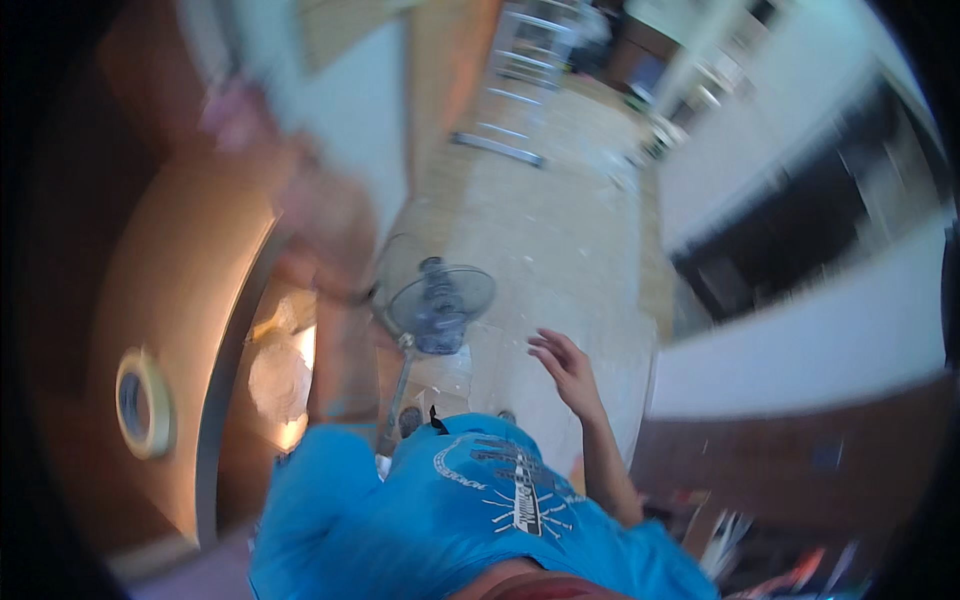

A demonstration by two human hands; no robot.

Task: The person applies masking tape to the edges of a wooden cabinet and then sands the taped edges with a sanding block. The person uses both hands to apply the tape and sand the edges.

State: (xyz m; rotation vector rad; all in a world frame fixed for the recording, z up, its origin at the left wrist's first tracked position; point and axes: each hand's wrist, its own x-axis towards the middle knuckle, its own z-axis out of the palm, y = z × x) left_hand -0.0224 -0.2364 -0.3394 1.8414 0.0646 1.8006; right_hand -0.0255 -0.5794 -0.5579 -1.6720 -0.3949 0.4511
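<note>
My left hand (295,170) is raised at the upper left, smeared by motion, with a blurred pink shape (230,115) at its fingertips; whether it grips that is unclear. My right hand (560,365) is open, held over the floor beside my blue shirt, with nothing in it. A roll of pale tape (143,403) rests on the brown curved shelf (195,260) below my left hand. A round fan (440,305) on a pole stands between my hands, lower than the raised one.
An aluminium ladder (525,70) stands on the pale floor (540,210) ahead. A white wall with a dark recess (760,250) runs along the right. Assorted blurred items (760,560) lie at the lower right. A lit niche (280,380) with pale objects is at the left.
</note>
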